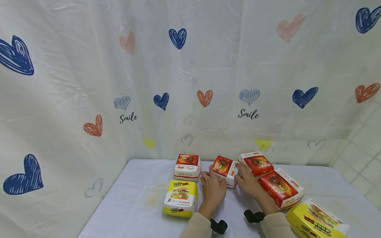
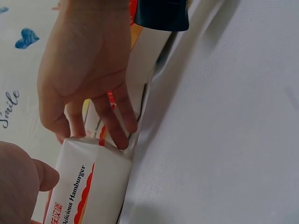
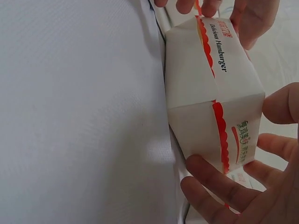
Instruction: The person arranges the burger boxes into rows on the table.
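Note:
A red-and-white hamburger box (image 1: 224, 167) sits on the cloth-covered table between both hands. My left hand (image 1: 213, 190) is at its left side, its fingers near the far left corner and its thumb toward the front. Opposite, my right hand (image 1: 253, 185) holds the right part; in the right wrist view, the right-hand fingers (image 3: 212, 179) touch one end of the white carton (image 3: 215, 70), with the thumb by a corner. "Delicious Hamburger" is printed along the carton (image 2: 88, 182) in the left wrist view. Part of each hand's contact is hidden.
Left of the hands stand a red-and-white box (image 1: 187, 168) and a yellow box (image 1: 180, 199). To the right are two red-and-white boxes, one farther back (image 1: 256, 163) and one nearer (image 1: 280, 188), plus a yellow box (image 1: 317, 219). A heart-printed curtain (image 1: 220, 66) hangs behind the table.

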A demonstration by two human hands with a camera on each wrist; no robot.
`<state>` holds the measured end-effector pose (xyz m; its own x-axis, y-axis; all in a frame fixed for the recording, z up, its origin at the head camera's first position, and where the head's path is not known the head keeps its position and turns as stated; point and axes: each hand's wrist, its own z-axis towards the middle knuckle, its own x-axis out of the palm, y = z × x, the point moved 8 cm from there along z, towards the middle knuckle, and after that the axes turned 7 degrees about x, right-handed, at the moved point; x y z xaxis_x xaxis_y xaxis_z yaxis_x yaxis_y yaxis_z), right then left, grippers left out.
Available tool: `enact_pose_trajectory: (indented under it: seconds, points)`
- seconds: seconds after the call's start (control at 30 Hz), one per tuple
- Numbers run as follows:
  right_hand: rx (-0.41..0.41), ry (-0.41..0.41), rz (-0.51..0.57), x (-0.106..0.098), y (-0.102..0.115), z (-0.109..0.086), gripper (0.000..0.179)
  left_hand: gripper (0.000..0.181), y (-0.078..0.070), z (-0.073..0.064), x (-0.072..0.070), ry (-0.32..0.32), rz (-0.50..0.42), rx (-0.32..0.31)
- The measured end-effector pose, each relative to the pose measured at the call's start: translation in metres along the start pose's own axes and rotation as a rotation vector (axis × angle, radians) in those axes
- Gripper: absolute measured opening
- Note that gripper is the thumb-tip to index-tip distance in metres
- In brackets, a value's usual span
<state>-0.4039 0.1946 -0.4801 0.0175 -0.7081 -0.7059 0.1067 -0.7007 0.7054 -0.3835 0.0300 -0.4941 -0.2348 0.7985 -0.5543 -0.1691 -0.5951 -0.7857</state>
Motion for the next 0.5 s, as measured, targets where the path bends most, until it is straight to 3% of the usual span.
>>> enact_pose_trajectory:
  seconds: [0.5]
  points:
    - [0.008, -0.002, 0.016, -0.0003, -0.0015, -0.0012, 0.061, 0.080, -0.0049, -0.0006, -0.0021, -0.013, -0.002, 0.056]
